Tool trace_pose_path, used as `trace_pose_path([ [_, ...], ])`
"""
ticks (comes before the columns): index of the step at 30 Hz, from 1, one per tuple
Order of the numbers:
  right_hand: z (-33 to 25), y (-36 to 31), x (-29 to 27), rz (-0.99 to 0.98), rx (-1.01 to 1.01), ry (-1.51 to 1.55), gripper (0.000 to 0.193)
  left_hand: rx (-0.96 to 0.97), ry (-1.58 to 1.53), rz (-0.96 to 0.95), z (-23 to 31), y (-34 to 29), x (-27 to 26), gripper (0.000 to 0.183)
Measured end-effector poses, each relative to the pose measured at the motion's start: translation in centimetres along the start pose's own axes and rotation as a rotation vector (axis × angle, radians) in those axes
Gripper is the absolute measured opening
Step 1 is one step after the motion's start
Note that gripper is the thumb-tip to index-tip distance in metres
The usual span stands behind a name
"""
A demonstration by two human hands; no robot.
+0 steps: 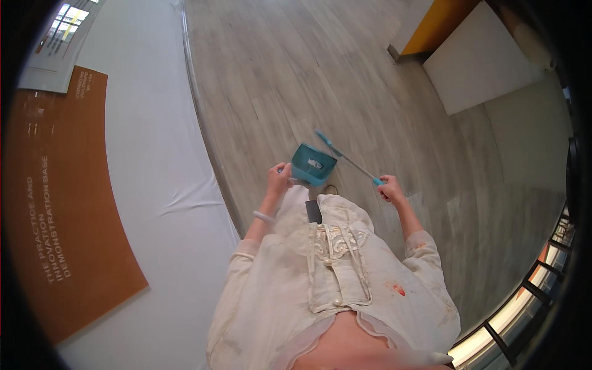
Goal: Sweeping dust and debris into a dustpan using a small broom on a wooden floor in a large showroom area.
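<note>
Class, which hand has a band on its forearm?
The left hand, holding the teal dustpan, wears a pale band; the right hand, gripping the brush, has none.

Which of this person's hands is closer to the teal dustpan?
The left. The left hand grips the dustpan at its left side; the right hand is away to its right, holding the brush handle.

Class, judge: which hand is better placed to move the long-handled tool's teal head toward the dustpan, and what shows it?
Probably the right hand: it grips the long-handled tool, whose teal head is near the dustpan. The left hand is occupied, holding the dustpan.
</note>
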State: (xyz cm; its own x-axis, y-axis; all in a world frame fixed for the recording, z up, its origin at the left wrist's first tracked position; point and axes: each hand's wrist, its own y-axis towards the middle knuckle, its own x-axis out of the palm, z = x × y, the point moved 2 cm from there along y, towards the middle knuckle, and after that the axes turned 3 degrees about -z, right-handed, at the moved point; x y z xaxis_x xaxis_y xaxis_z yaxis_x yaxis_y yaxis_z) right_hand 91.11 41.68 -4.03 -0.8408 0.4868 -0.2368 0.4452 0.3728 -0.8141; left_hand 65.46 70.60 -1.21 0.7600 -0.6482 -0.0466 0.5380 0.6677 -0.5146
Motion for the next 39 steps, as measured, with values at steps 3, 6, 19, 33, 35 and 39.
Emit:
trace_pose_path([
  [3,-3.5,1.5,0.9,0.104,-0.054,-0.061,0.046,0.044,0.055,0.066,1.4,1.2,-1.7,0.029],
  [6,-5.1,5.1,2.6,0.200,-0.077,-0.079,0.042,0.077,0.152,0.118,2.9,2.4,-3.6,0.031],
  [19,-13.1,4.7,15.0,-0.067,0.013,-0.129,0.042,-0.046,0.175,0.090,6.4,10.3,-11.0,0.036],
  [33,-24.1,13.8,26.8,0.133,-0.077,-0.109,0.019,0.159,0.190,0.312,-0.4,16.3,-29.7,0.035],
  [35,-22.4,16.1,28.6,0.174,-0.003,-0.163,0.023,0.020,0.175,0.258,2.1,16.3,-29.0,0.034],
  [39,-22.4,18.1,35.8,-0.101,-0.060,-0.569,0.013,0.000,0.023,0.247,0.8,16.9,-33.5,0.031],
])
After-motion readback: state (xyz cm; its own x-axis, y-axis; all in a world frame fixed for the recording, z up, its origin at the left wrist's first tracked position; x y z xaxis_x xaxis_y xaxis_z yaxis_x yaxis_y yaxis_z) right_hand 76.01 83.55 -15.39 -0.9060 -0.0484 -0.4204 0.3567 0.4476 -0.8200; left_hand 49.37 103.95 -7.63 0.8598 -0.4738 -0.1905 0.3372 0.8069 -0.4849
